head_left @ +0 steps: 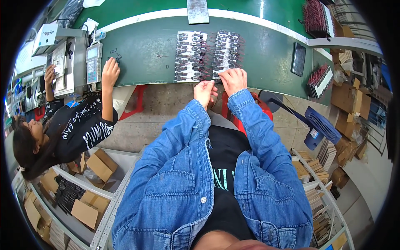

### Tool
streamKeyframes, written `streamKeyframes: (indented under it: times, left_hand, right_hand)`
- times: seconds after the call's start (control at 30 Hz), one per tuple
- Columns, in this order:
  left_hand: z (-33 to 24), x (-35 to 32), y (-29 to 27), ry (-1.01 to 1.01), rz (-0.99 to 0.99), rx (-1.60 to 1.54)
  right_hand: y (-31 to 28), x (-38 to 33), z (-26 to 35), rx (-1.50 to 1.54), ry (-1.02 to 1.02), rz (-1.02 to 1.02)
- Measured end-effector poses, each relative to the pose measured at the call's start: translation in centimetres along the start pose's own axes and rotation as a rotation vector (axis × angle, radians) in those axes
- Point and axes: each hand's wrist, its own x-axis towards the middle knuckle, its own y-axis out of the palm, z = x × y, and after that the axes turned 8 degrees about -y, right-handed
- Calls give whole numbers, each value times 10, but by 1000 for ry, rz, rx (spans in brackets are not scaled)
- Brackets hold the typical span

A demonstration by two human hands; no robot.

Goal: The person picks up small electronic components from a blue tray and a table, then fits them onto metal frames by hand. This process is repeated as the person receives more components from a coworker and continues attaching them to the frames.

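Two white strips lie side by side on the green bench, each bearing rows of small black parts with thin dark red wires: the left strip [190, 56] and the right strip [225, 52]. At the bench's near edge my left hand [205, 93] is closed in a pinch, just below the strips. What sits between its fingertips is too small to make out. My right hand [233, 80] is pinched at the near end of the right strip. Its fingers hide whatever they grip. A single small part with a wire [159, 56] lies left of the strips.
A phone [298, 59] lies to the right, near a wired rack [320, 81]. A metal plate [197, 11] crosses the far rail. At left, a co-worker's hand [111, 71] is beside a grey keypad device [93, 62]. A blue fan [321, 125] stands right of me.
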Motion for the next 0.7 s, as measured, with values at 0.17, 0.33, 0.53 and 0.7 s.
streamKeyframes:
  times: [0.17, 0.33, 0.53, 0.7]
  left_hand:
    - [-1, 9, 4, 18, -47, -5]
    - [2, 14, 10, 46, -101, 13]
    - [-4, 9, 12, 24, -130, 15]
    - [-10, -6, -7, 66, -73, 249]
  right_hand:
    - [5, 4, -4, -16, -4, 33]
    - [3, 3, 1, 6, 51, 79]
    - [6, 11, -8, -27, 34, -69]
    - [7, 8, -12, -36, -18, -52]
